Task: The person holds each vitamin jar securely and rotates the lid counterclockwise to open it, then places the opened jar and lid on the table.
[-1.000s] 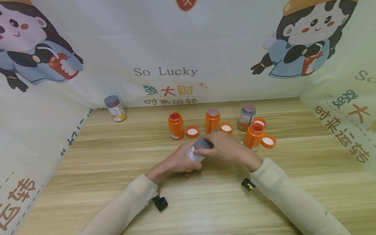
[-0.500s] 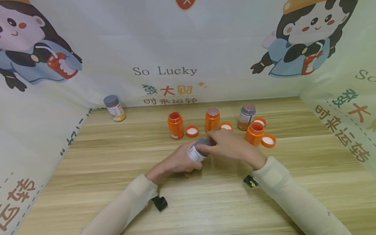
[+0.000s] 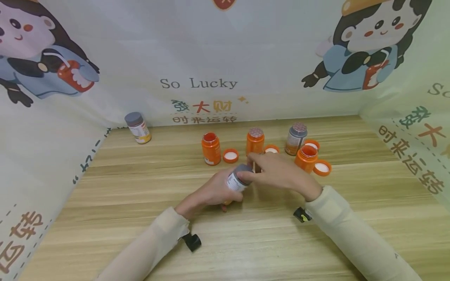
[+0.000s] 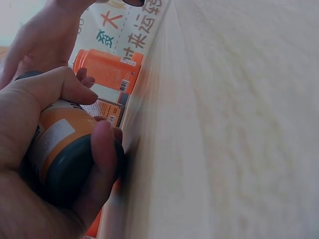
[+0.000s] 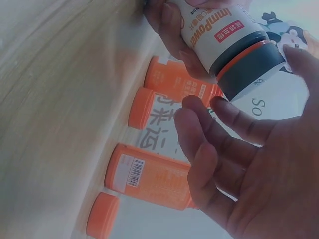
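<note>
Right hand (image 3: 279, 171) shifted right; only its view shows the "ImmPower" label (image 5: 213, 27).

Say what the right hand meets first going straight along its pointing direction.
Probably the round grey plastic cap on the white-and-orange cylindrical bottle in the left hand. The right hand looks close, perhaps touching; depth is unclear.

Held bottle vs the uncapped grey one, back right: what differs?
The held bottle has its cap on; the grey bottle has none, showing a patterned seal on top. The held bottle is tilted in the left hand; the grey bottle stands upright on the table. Shared: both have printing on their sides.
</note>
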Available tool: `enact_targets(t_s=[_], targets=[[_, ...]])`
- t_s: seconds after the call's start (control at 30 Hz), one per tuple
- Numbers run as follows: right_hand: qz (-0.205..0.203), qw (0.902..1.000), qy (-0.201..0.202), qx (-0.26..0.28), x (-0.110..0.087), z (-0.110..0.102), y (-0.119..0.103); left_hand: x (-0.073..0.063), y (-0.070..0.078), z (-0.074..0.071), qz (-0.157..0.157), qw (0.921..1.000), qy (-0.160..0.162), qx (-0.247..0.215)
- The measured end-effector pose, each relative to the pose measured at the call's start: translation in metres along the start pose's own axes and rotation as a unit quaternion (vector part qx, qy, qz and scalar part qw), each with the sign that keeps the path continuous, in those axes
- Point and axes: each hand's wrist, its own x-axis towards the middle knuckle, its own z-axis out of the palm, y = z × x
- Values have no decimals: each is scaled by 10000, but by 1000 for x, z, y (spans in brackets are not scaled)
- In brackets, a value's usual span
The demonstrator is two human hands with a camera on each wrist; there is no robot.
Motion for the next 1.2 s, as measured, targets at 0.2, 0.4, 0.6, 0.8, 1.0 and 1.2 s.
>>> enact_targets(t_s=[0.2,0.4,0.6,0.8,1.0,1.2], targets=[[-117,9999,60,-59,0,0,1,-1,0,0,67,10000,-34,-50],[-159,9998,3,75,-1,-1,3,-1,0,1,77,10000,-12,-22],[-233,9997,-59,105,-2,-3,5,-1,0,1,56,10000,31,-47],[-212,9997,-111,50,-3,-4,5,0,-1,1,15,10000,61,-25],[-184,9996,-155,138,-2,-5,5,0,-1,1,58,10000,43,-13],[-193,9997,-131,123,-1,-3,5,0,0,0,72,10000,29,-4]])
